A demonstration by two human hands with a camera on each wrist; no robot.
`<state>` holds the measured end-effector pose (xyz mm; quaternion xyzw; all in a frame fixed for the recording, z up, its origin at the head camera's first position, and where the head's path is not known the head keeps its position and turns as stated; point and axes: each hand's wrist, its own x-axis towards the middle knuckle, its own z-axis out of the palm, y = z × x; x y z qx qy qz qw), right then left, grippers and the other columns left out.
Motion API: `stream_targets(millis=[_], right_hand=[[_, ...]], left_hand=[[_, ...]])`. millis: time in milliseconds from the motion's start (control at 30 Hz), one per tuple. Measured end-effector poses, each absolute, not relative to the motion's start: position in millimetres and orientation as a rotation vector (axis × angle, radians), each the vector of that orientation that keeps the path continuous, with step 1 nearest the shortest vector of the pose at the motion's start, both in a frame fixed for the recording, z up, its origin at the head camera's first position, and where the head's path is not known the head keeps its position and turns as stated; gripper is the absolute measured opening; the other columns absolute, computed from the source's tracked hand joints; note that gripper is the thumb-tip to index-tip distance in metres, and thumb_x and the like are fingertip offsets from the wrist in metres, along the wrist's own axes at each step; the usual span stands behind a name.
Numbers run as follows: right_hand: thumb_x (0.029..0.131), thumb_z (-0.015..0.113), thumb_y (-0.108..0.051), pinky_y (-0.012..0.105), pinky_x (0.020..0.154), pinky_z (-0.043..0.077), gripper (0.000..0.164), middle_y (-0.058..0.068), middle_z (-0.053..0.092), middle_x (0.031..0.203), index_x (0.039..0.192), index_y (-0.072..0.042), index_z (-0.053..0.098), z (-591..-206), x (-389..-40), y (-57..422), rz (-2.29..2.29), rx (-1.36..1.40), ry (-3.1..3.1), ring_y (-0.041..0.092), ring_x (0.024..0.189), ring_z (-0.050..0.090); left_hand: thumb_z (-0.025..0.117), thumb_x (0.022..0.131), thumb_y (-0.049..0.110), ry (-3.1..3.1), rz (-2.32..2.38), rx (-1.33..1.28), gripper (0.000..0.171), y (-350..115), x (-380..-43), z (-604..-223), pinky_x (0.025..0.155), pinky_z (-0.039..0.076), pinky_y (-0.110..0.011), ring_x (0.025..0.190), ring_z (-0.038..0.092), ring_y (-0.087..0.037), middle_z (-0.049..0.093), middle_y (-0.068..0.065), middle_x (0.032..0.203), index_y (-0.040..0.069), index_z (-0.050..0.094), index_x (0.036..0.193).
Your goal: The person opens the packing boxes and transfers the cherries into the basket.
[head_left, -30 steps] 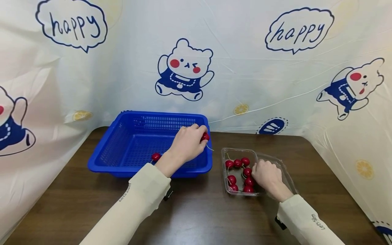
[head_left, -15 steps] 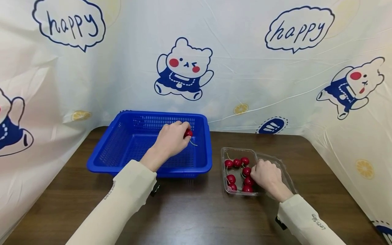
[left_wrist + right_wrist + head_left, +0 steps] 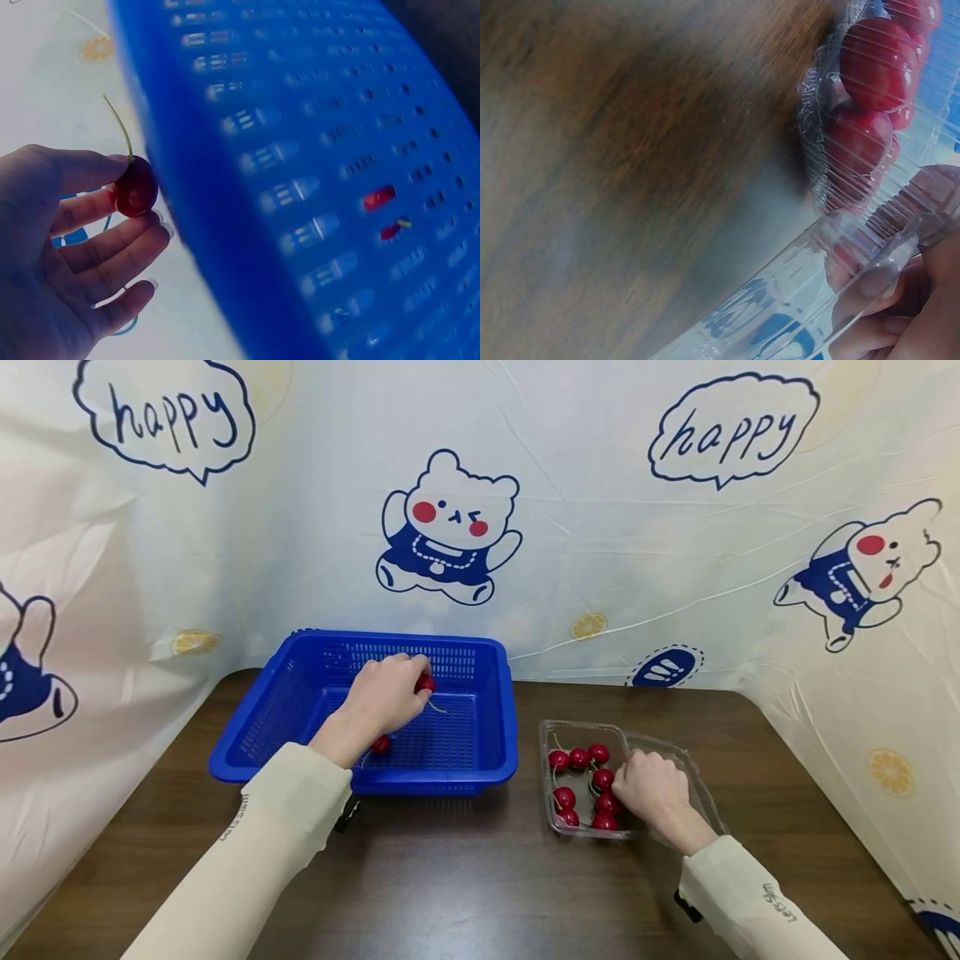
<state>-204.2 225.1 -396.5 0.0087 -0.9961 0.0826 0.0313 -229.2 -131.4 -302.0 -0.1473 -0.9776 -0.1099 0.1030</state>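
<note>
My left hand (image 3: 378, 697) is over the blue plastic basket (image 3: 450, 776). Thumb and fingertips pinch a red cherry (image 3: 136, 189), whose green stem points up past the thumb in the left wrist view. Inside the basket, toward the near side, lies another cherry (image 3: 380, 745). My right hand (image 3: 651, 789) grips the edge of a clear plastic box (image 3: 585, 725), where its body meets the lid (image 3: 701, 785). Several cherries (image 3: 602, 779) sit in that box; the right wrist view shows them through its wall, with fingers wrapped over the plastic edge.
Both containers stand on a brown wooden table (image 3: 465, 877), the basket left and the box right, with a strip of tabletop between them. A printed fabric curtain (image 3: 585, 552) hangs behind and at both sides.
My left hand has moved left with the cherry, from the basket's right rim to over its middle. The cherry in the basket was hidden half a second ago and shows again. My right hand stays put.
</note>
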Motion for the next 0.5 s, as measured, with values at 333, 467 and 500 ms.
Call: stream_targets(millis=[333,467,500], right_hand=[[0.085,0.049,-0.015,0.039,0.038,0.046,0.029,0.011,0.053,0.052,0.057,-0.006,0.050,-396,-205,225,0.252,0.024,-3.069,0.026,0.045,0.050],[0.085,0.049,-0.014,0.039,0.038,0.046,0.030,0.011,0.053,0.052,0.056,-0.006,0.050,-396,-204,225,0.244,0.027,-3.068,0.026,0.045,0.049],[0.085,0.049,-0.014,0.039,0.038,0.046,0.030,0.011,0.053,0.052,0.056,-0.006,0.050,-397,-204,225,0.244,0.029,-3.070,0.026,0.045,0.049]], left_hand=[[0.065,0.089,0.019,-2.909,-0.272,-0.413,0.027,-145,-234,-316,0.072,0.056,-0.047,0.081,0.063,-0.031,0.072,-0.019,0.095,0.000,0.066,0.109],[0.066,0.088,0.018,-2.926,-0.212,-0.434,0.025,-149,-234,-324,0.073,0.055,-0.050,0.081,0.064,-0.031,0.072,-0.018,0.093,0.001,0.066,0.106],[0.067,0.087,0.018,-2.938,-0.196,-0.443,0.024,-150,-234,-327,0.075,0.054,-0.052,0.082,0.064,-0.032,0.072,-0.018,0.093,0.002,0.066,0.105]])
